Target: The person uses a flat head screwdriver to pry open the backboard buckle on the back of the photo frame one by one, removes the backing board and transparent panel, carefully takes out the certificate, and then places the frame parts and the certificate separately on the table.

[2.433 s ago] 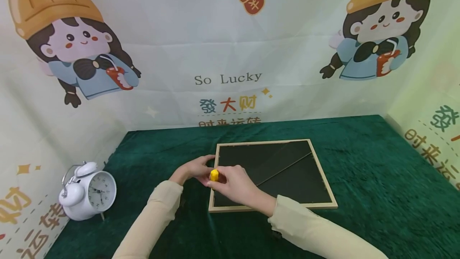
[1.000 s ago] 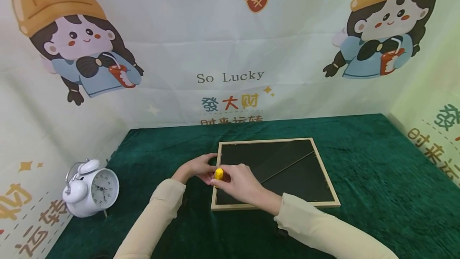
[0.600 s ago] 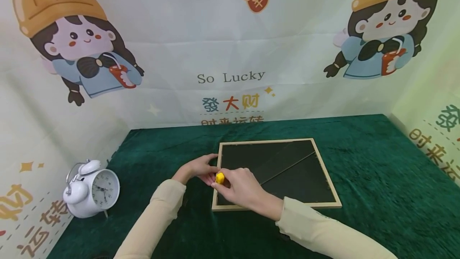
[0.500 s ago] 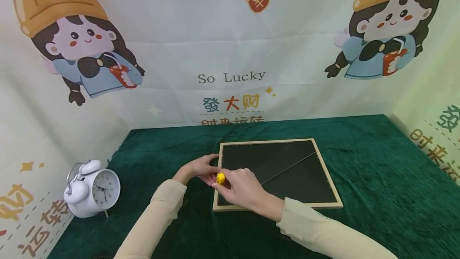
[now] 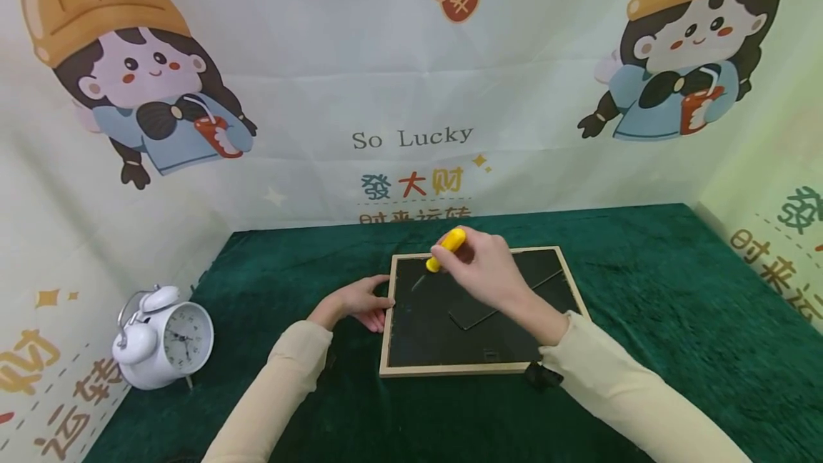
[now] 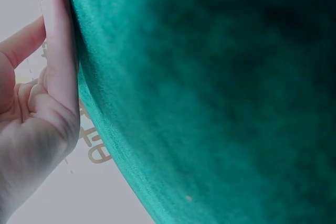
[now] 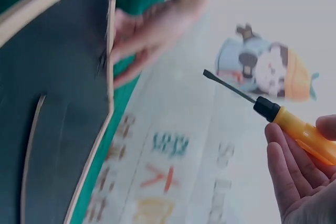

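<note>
A screwdriver (image 7: 302,135) with a yellow handle, black collar and flat metal tip is held in my right hand (image 5: 485,270), fingers and thumb around the handle. In the head view it overlaps the upper left of a black board (image 5: 431,341) framed in light wood. The shaft slants down to the left, and the right wrist view has the tip away from the board. My left hand (image 5: 360,302) touches the board's left rail, its thumb over the edge and its fingers fairly straight, spread along the side. In the left wrist view, a straight finger (image 6: 60,56) reaches toward the wood.
A thin, bent strip (image 5: 489,316) runs diagonally across the board. Near the front rail is a small rectangular mark (image 5: 491,354). A white alarm clock (image 5: 168,338) stands at left on the green cloth (image 5: 296,259). Printed curtains (image 5: 308,91) enclose the back and sides.
My right hand has risen from the left rail, moving back and to the right with the screwdriver. The strip's bent end now shows. My left hand stays at the rail.
</note>
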The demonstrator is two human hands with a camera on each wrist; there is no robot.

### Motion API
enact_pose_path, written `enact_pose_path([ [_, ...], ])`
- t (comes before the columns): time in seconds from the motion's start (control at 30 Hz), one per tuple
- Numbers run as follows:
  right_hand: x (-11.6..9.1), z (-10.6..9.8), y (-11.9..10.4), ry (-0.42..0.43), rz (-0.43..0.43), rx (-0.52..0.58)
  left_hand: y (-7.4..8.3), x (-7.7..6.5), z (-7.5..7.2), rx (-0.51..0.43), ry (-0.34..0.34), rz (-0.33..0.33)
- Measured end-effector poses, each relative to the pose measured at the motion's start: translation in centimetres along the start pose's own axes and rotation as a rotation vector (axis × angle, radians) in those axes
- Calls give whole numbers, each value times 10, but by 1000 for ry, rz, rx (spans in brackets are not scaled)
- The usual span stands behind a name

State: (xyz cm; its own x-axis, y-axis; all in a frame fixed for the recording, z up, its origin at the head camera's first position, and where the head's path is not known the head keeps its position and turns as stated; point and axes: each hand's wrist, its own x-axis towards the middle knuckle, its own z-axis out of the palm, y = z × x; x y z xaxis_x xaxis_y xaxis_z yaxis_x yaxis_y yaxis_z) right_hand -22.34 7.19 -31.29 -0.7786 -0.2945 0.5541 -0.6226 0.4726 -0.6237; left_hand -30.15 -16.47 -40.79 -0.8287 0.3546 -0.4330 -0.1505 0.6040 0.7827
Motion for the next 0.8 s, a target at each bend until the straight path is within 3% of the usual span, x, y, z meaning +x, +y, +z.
enact_pose_path([
  [0.23,-15,-35,49,44,172,54,-1,0,2,-10,6,18],
  [0.33,-28,-39,107,36,276,128,-1,-2,3,-10,13,22],
  [0.47,-48,-42,190,51,491,193,0,-6,3,-12,22,22],
  [0.53,-59,-49,212,60,613,189,1,-8,3,-13,21,25],
  [0.67,-82,-68,224,61,766,168,2,-9,3,-7,12,42],
  [0.8,-96,-86,198,63,847,217,2,-8,3,7,5,55],
])
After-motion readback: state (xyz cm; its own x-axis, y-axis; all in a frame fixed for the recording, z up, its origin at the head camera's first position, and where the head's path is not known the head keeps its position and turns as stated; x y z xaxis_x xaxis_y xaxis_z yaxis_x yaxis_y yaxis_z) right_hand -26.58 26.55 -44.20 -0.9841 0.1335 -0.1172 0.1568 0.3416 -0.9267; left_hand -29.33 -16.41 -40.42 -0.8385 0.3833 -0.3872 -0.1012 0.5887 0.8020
